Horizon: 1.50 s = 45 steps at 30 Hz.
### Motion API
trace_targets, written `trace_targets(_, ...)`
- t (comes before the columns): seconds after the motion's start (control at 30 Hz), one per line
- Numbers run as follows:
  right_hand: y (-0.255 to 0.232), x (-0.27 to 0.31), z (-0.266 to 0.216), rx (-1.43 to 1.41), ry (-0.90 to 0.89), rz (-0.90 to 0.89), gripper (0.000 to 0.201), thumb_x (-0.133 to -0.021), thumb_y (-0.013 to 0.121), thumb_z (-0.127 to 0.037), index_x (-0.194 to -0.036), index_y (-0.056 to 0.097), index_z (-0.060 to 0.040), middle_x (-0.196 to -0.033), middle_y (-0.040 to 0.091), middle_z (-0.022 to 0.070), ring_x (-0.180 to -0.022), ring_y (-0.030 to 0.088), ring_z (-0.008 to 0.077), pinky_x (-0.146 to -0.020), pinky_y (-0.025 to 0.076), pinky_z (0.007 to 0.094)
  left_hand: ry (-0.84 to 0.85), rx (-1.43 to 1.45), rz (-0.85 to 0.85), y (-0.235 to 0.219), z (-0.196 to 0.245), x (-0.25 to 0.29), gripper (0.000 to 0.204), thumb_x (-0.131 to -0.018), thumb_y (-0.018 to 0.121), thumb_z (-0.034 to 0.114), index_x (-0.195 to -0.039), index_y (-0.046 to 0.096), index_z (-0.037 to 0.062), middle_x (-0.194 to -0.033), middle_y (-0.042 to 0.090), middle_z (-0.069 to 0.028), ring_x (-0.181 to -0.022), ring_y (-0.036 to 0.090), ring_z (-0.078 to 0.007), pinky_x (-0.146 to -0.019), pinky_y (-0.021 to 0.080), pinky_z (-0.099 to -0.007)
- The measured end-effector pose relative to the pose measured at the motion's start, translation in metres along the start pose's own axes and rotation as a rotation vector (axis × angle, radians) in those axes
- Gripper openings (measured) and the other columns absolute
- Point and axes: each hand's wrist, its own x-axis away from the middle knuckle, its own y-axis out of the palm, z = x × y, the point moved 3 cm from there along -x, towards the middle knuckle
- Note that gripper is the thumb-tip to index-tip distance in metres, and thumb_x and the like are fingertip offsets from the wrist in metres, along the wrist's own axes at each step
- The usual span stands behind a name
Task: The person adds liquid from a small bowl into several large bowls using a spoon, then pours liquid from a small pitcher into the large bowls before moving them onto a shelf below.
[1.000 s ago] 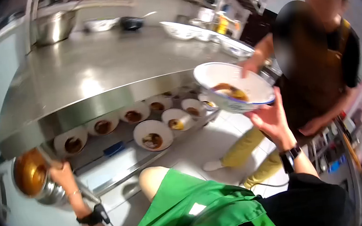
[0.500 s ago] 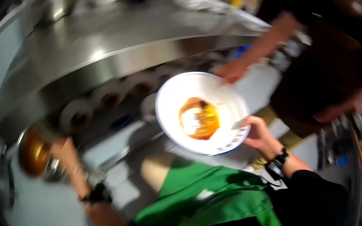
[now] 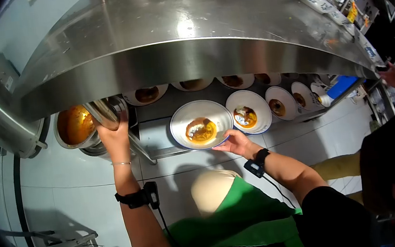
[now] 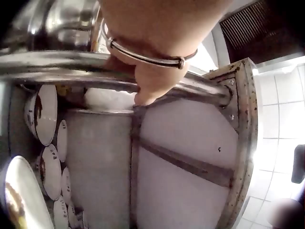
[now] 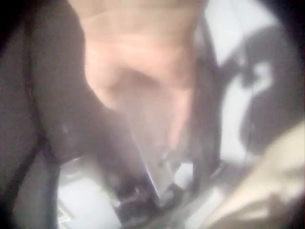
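In the head view my right hand [image 3: 237, 144] holds a white bowl [image 3: 181, 118] by its lower right rim, tilted, with dark sauce and yellow liquid in its bottom. That hand is blurred in the right wrist view. My left hand [image 3: 114, 136] grips a thick steel leg [image 3: 101, 114] below the tabletop; the left wrist view shows the hand [image 4: 159, 57] wrapped over the steel tube [image 4: 207, 90]. A similar bowl [image 3: 260, 101] with sauce stands just right of the held one. Left of my left hand is a pot [image 3: 60, 129] of orange-red sauce.
The steel tabletop [image 3: 145, 21] overhangs a lower shelf with several sauced bowls [image 3: 150, 98]. A blue object [image 3: 343, 86] lies at the shelf's right end. Another person [image 3: 389, 159] stands at the right, and a large steel container [image 3: 1, 108] is at far left.
The held bowl has come down and left toward the shelf, and the other person's hand has moved off it. The view has turned toward the shelf; my left hand still grips the leg.
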Motion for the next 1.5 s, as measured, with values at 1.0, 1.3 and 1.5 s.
trace_targets(1.0,0.125,0.280,-0.045,0.676,-0.226,-0.260,0.065,-0.085,0.072,-0.036,-0.134,0.048,-0.0012,-0.125,0.058,0.0205,-0.111,0.061,0.0294,-0.083,0.056,0.0357,0.053,-0.091,0.034,0.004,-0.030,0.000,0.073,-0.083,0.073,0.015,-0.140,0.034,-0.0071,-0.135,0.049,-0.0255,-0.124,0.049,-0.0347,-0.107,0.034,-0.0375)
trace_targets(1.3,0.166,0.464,-0.003,0.696,-0.120,-0.439,0.135,-0.062,0.077,-0.069,-0.152,0.005,0.0012,-0.140,0.035,0.0403,-0.125,0.049,0.0460,-0.084,0.057,0.0442,-0.006,-0.030,0.018,0.005,-0.020,-0.001,0.070,-0.082,0.072,0.014,-0.139,0.036,-0.0049,-0.129,0.054,-0.0280,-0.119,0.054,-0.0366,-0.102,0.040,-0.0382)
trace_targets(1.5,0.138,0.540,-0.028,-0.005,-0.775,0.273,0.086,-0.094,0.050,-0.057,-0.133,0.037,0.0183,-0.120,0.053,0.0408,-0.098,0.067,0.0412,-0.063,0.062,0.0325,-0.172,-0.095,-0.113,0.006,-0.043,-0.002,0.076,-0.075,0.074,0.015,-0.141,0.038,0.0032,-0.119,0.061,-0.0276,-0.107,0.062,-0.0413,-0.090,0.050,-0.0420)
